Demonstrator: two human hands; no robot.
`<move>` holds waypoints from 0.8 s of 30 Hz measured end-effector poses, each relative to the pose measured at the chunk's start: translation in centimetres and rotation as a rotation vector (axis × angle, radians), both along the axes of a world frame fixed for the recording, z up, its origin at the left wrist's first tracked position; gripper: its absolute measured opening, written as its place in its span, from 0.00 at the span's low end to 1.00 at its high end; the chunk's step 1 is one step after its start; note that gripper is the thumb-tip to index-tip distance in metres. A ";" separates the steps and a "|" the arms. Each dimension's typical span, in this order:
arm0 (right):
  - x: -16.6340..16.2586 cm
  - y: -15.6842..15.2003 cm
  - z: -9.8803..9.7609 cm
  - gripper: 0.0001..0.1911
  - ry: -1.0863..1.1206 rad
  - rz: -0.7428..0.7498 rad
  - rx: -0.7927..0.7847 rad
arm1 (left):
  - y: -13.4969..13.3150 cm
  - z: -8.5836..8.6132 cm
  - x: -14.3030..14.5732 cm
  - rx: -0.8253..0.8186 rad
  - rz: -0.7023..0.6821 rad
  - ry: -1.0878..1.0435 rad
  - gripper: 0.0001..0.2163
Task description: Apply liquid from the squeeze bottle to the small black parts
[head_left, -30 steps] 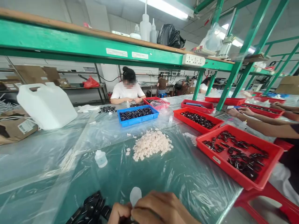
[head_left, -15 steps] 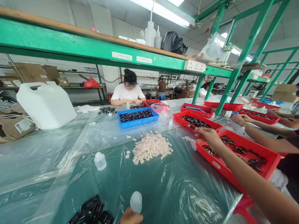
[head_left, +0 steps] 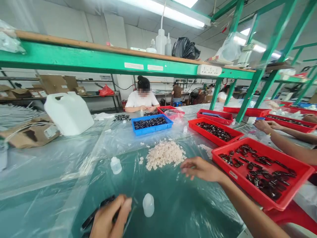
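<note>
My left hand (head_left: pixel 109 218) is low at the front edge, its fingers closed round a black plastic part (head_left: pixel 107 201) that sticks out to the left. A small white squeeze bottle (head_left: pixel 148 205) stands just right of it on the plastic-covered table. My right hand (head_left: pixel 201 169) reaches across the table with loosely stretched fingers and nothing visible in them. Its fingertips are near the right edge of a pile of small whitish pieces (head_left: pixel 164 154). To its right is a red tray (head_left: pixel 231 173) holding several black parts (head_left: pixel 262 180).
A second small bottle (head_left: pixel 116 165) lies left of the pile. A blue tray (head_left: pixel 151 124) and more red trays (head_left: pixel 215 131) of black parts sit further back. A white jerrycan (head_left: pixel 68 113) and cardboard box (head_left: pixel 32 134) stand left. Co-workers' arms (head_left: pixel 284 145) work at the right, and a person (head_left: pixel 141 99) sits opposite.
My right hand has drawn back from the red tray to the edge of the whitish pile. My left hand has come up into view with a black part. The view has shifted.
</note>
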State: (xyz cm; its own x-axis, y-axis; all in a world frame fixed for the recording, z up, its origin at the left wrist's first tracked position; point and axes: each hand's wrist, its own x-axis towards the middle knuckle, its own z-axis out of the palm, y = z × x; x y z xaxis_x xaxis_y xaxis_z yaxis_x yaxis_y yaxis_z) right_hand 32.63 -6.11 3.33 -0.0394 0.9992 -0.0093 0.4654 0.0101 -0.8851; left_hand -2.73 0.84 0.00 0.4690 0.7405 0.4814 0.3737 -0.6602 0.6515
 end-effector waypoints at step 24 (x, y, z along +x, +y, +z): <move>-11.3 3.6 -3.3 0.14 0.098 0.311 0.085 | 2.3 2.0 -1.2 -0.091 -0.211 0.732 0.11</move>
